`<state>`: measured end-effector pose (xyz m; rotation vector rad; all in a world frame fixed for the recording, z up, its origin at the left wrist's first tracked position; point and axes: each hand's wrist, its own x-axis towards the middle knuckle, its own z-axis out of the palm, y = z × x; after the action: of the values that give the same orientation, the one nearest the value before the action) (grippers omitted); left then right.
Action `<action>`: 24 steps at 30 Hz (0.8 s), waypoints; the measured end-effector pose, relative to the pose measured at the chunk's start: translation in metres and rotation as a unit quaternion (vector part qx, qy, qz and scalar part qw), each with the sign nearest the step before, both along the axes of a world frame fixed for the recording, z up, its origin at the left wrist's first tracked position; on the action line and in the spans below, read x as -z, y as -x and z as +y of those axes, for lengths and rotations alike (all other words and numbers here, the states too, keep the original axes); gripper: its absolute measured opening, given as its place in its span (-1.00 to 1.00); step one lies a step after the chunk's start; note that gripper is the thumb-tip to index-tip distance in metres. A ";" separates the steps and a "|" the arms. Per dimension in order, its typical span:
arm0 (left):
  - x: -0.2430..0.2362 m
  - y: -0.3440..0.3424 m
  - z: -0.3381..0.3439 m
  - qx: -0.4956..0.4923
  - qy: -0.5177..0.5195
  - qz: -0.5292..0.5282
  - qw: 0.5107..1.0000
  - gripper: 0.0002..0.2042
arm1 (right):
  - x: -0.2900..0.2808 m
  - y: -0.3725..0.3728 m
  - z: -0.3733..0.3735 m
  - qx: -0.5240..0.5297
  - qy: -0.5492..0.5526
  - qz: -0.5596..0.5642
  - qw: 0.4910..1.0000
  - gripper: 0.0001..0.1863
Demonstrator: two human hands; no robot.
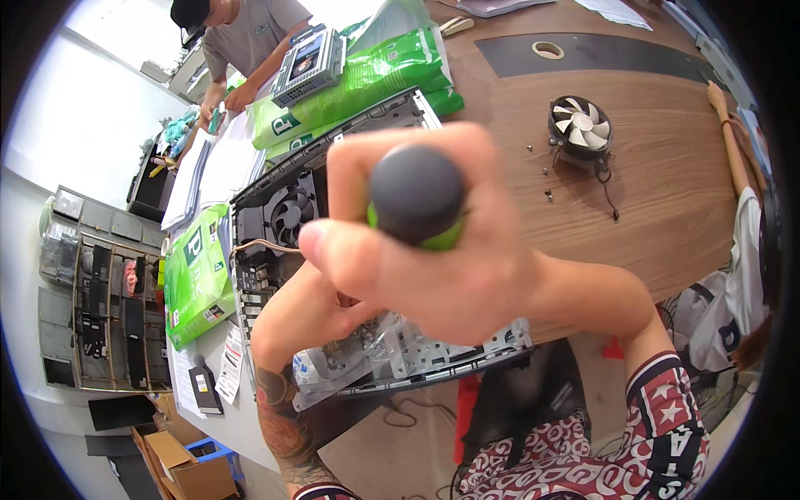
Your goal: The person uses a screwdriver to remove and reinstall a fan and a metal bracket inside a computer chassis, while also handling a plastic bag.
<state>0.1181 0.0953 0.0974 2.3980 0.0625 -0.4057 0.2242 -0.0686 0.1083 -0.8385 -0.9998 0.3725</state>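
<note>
My right hand [450, 275] is raised close to the camera, its fingers wrapped round a screwdriver [416, 192] with a black and green handle. The handle's end faces up; its shaft and tip are hidden behind the hand. Below it is an opened computer case [510, 337], lying on the table. My left hand [304, 312] reaches into the case, with its fingers mostly covered by my right hand, so what it touches is hidden. A black fan [292, 215] sits inside the case at the left, near a thin cable [265, 246]. A clear plastic bag [333, 371] lies at the case's near edge.
On the wooden table [667, 233] at right are a cooler fan [581, 127] with a cable, several small screws [548, 196] and a tape roll [547, 51]. Green packages [200, 271] flank the case; a drive-like metal unit [309, 64] rests on one. Another person [250, 42] works beyond.
</note>
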 end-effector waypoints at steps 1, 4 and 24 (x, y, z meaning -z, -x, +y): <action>0.002 0.001 0.002 0.000 -0.001 0.001 1.000 -0.70 | -0.004 0.001 -0.002 -0.005 -0.012 0.023 1.000 -0.80; 0.023 0.002 0.017 0.087 -0.039 -0.139 0.986 -0.67 | 0.030 0.002 0.022 0.035 -0.004 -0.051 0.998 -0.73; 0.006 0.003 0.008 0.048 -0.076 -0.035 0.995 -0.81 | 0.001 -0.001 -0.002 0.027 0.020 -0.019 0.999 -0.74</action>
<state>0.1147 0.1033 0.0909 2.5710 -0.0560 -0.3720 0.2256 -0.0709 0.1072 -0.9100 -1.0059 0.3321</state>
